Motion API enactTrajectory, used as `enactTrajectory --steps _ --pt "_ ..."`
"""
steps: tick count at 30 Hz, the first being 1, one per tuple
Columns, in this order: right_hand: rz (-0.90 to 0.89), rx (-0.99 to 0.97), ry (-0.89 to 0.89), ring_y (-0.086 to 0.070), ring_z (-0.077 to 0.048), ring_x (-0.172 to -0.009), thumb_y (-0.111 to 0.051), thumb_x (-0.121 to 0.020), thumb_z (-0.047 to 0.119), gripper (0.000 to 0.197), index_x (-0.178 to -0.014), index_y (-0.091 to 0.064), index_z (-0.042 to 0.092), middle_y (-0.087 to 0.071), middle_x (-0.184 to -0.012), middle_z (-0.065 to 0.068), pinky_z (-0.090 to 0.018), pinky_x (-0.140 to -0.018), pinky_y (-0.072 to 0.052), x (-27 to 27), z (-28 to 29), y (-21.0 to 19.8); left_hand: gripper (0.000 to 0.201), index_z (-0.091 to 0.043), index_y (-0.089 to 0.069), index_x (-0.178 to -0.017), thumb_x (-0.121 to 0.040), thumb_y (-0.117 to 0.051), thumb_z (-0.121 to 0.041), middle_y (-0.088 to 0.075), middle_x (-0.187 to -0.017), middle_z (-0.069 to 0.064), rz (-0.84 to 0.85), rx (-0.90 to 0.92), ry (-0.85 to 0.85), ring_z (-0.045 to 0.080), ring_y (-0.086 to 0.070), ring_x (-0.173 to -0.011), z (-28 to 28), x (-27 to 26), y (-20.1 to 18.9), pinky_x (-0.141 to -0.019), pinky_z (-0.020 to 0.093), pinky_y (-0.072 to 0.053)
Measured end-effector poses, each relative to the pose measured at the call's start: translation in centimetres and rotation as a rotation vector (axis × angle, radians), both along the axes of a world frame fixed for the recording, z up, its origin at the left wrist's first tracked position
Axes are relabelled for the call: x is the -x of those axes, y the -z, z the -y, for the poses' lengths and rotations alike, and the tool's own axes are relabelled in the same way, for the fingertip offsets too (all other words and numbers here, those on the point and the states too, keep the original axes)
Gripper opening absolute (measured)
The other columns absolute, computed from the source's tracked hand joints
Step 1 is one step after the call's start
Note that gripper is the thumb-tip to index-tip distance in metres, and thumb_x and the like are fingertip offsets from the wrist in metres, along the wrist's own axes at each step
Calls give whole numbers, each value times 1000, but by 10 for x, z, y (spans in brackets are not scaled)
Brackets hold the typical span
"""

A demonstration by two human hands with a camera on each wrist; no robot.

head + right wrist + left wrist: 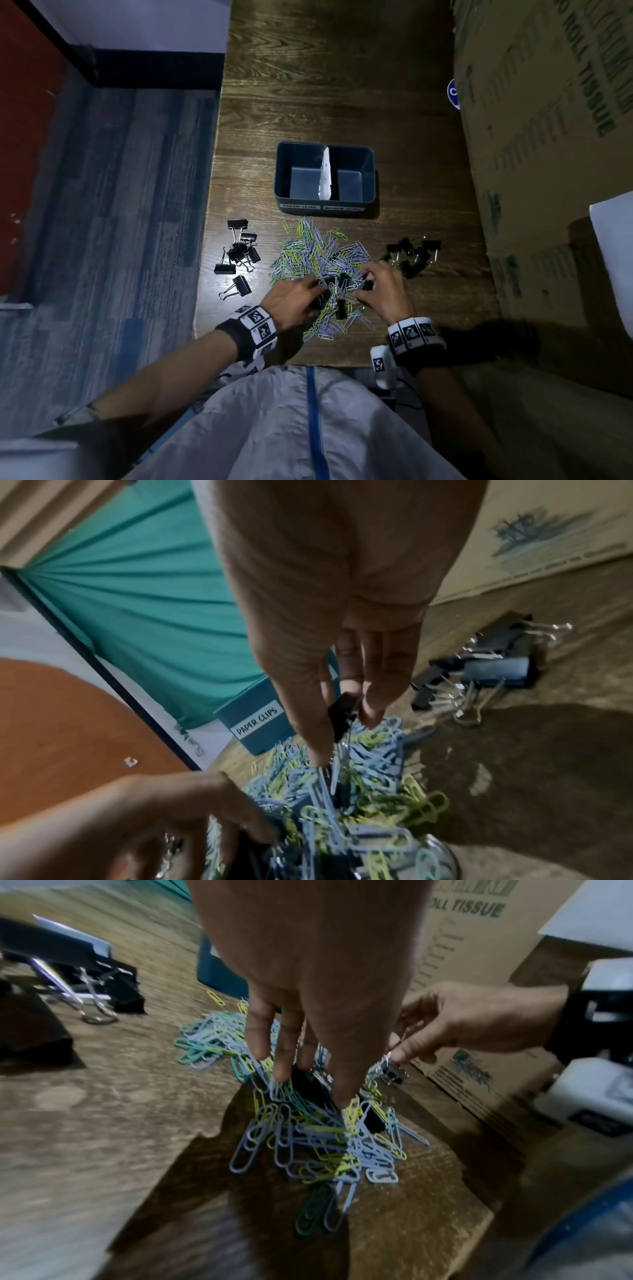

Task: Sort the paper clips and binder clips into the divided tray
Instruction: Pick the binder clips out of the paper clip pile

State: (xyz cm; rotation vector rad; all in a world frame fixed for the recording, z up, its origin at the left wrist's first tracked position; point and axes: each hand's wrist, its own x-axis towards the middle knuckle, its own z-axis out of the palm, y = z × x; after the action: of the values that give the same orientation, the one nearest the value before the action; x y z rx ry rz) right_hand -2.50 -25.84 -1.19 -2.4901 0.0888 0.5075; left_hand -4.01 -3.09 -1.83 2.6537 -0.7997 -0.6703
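surface: dark woodgrain surface, dim room, big cardboard box on the right

right grip: right hand pinched a small black binder clip out of the heap

left grip: left hand, fingers curled onto another black clip, grip unclear

step: picking binder clips out of the pastel wire paper clips

next: lift without snagging loops

tray: divided tray just behind, looked empty
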Motion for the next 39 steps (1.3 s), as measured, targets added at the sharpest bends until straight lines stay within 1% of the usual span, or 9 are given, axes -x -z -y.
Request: enactTrajectory --steps 6,12,15,19,22,28,31,34,39 --pt "6 -8 -17 -61 -16 -97 -86 -68 0 43 -99 -68 24 -60 -108 4 -39 -80 -56 -3 0 -4 61 -26 -44 -131 -80 -70 -6 -41 -117 9 -7 -99 -22 21 -57 -77 14 3 13 -59 33 -56" --pt "37 7 10 -61 -13 -93 -82 -71 -5 45 -96 -68 29 -58 -110 8 -40 -77 -59 -4 6 -8 29 -24 -64 -114 -86 -68 -24 -56 -112 1 -39 43 -193 20 -60 -92 7 1 7 -77 31 -55" --pt "61 14 11 -61 -13 -90 -82 -71 -5 41 -94 -69 26 -58 -110 5 -39 -75 -59 -6 5 -11 32 -21 -54 -111 -86 -65 -38 -55 -111 0 -42 -27 -242 18 -56 -91 9 -1 8 -72 32 -55" --pt "52 -6 -43 -61 -14 -92 -82 -71 -7 43 -95 -68 25 -60 -109 5 -40 -77 -59 -2 -5 -12 59 -13 -36 -129 -78 -61 5 -51 -117 5 -40 -194 -255 18 -51 -88 22 -3 4 -64 27 -53" --pt "71 -45 -38 -60 -11 -88 -81 -70 -9 41 -93 -69 23 -61 -100 7 -37 -78 -58 -3 -7 -15 71 -11 -32 -134 -73 -60 12 -47 -122 10 -38 -228 -244 23 -52 -98 27 -7 3 -72 33 -56" --pt "93 -120 64 -57 -5 -76 -83 -70 -6 35 -90 -69 20 -62 -88 6 -24 -70 -54 -10 -4 -21 54 -15 -40 -123 -79 -68 -2 -51 -115 5 -65 -110 -320 17 -50 -84 22 -13 6 -67 24 -50" --pt "54 -225 239 -52 0 -71 -82 -73 -2 32 -94 -69 18 -62 -85 3 -11 -63 -46 -15 1 -22 59 -16 -39 -123 -76 -64 8 -46 -115 3 -63 -23 -312 15 -50 -76 18 -13 3 -63 24 -49" --pt "42 -271 307 -54 0 -73 -82 -73 -1 32 -96 -71 19 -62 -82 9 -15 -69 -46 -16 10 -20 54 -15 -40 -125 -80 -58 9 -52 -109 2 -112 105 -309 18 -57 -79 12 -13 -3 -70 30 -55" --pt "-3 -340 409 -63 -6 -77 -82 -74 0 31 -89 -69 24 -69 -85 5 -24 -73 -53 -25 31 -22 29 -24 -50 -102 -86 -67 -7 -62 -86 -2 -94 274 -358 13 -64 -73 -10 -21 -12 -59 21 -55"
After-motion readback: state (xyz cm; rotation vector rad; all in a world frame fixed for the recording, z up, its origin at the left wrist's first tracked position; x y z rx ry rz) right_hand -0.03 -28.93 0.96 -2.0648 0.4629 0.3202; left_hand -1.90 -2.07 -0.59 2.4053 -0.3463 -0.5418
